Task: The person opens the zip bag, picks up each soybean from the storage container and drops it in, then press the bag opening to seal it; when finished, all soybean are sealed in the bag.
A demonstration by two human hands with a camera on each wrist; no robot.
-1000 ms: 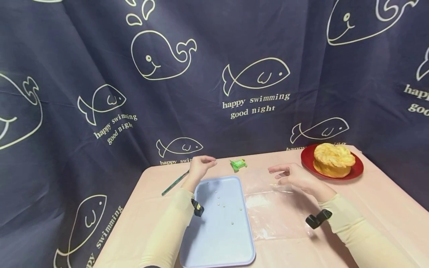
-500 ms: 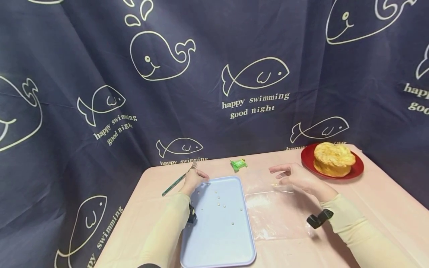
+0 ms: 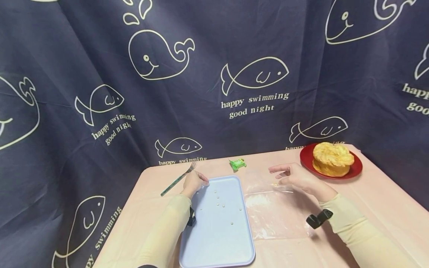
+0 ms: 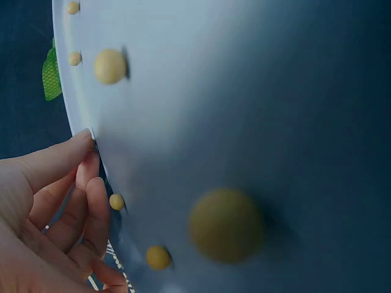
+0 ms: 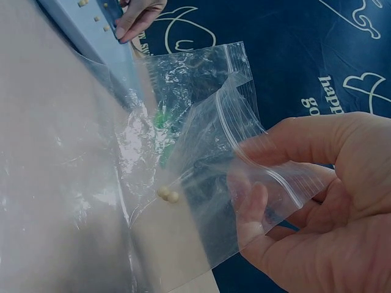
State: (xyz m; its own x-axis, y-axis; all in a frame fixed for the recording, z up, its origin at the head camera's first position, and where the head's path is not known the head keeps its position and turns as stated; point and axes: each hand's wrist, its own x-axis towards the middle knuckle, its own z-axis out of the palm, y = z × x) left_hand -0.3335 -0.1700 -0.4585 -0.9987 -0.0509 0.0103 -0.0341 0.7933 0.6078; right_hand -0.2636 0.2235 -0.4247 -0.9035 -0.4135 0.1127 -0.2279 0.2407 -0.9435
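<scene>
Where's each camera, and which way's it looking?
Head: worn on the head, looks forward and down at the tray; sleeves, left-hand grip, right-hand grip show.
Left wrist: worn there, faces the tray and pale balls; left-hand grip shows.
Right wrist: worn there, faces the clear bag; both grips show.
Both wrist views share the tray and left-hand grip.

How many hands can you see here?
2. The left hand is at the far left corner of the blue tray; the right hand holds the clear bag. Neither is fully hidden.
</scene>
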